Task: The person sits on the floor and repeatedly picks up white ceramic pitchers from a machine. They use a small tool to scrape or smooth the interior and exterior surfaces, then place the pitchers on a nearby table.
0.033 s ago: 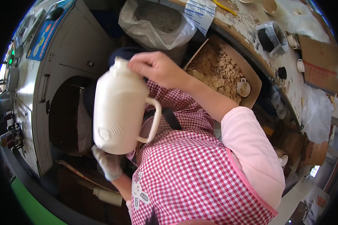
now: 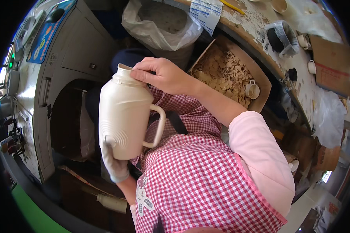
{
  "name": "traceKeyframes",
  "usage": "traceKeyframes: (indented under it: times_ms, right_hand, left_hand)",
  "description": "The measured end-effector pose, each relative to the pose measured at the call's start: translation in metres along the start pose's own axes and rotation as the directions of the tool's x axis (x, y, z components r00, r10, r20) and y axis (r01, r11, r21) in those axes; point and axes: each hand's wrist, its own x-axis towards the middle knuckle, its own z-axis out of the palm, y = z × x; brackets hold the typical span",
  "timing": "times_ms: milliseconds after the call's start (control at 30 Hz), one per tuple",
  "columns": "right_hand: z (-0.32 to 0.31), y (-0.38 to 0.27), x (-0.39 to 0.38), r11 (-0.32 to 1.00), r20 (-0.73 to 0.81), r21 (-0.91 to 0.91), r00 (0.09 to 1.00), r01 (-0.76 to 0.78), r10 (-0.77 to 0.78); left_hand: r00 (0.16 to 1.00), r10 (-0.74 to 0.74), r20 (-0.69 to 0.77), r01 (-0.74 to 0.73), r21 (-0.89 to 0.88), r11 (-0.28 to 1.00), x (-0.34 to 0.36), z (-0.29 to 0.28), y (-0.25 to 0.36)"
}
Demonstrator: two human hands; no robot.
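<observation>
A cream plastic jug point(image 2: 122, 112) with a loop handle stands nearly upright in front of my apron, slightly tilted. Its open neck is at the top, and ring-shaped ridges mark its lower side. My right hand point(image 2: 163, 75), bare, pinches the neck rim, fingers over the edge and thumb on the outside. At the lower left, my left hand point(image 2: 114, 167) in a pale glove holds the jug's bottom corner, its thumb on the ridges. The rest of those left fingers is hidden behind the jug.
A carton point(image 2: 266, 83) of cream discs, with a small cup point(image 2: 252, 90) on top, lies at the right below a worn bench point(image 2: 247, 33). A plastic-lined bin point(image 2: 190, 33) stands ahead. A grey cabinet point(image 2: 79, 50) is at the left. Another cream piece point(image 2: 111, 202) lies low left.
My left hand has come up from below the jug onto its lower side. The jug's neck has tipped slightly, so more of its opening shows; my right hand stays at the rim.
</observation>
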Motion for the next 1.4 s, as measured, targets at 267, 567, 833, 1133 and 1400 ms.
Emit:
traceKeyframes:
  times_ms: [267, 567, 833, 1133, 1400]
  right_hand:
    - [-0.171, 0.202, -0.104, 0.517, -0.729, -0.388, 0.597, -0.763, 0.334]
    - [-0.2, 0.318, -0.159, 0.172, -0.671, -0.691, 0.711, -0.703, 0.211]
    - [-0.126, 0.137, -0.088, 0.84, -0.393, 0.329, 0.746, -0.432, 0.537]
    - [0.071, -0.012, 0.004, 0.772, 0.241, 0.338, 0.842, -0.538, 0.482]
    - [0.076, -0.012, -0.001, 0.803, 0.225, 0.263, 0.844, -0.534, 0.487]
  left_hand:
    - [0.968, 0.241, -0.075, -0.184, 0.439, 0.879, 0.007, 0.07, -0.017]
    - [0.909, -0.415, -0.048, 0.248, -0.738, 0.628, 0.011, 0.071, 0.011]
    - [0.891, -0.453, 0.025, 0.268, -0.835, 0.48, 0.03, 0.094, 0.05]
    - [0.898, -0.429, 0.098, 0.339, -0.776, 0.531, 0.027, 0.111, 0.039]
    - [0.918, -0.385, 0.093, 0.32, -0.747, 0.583, 0.021, 0.111, 0.021]
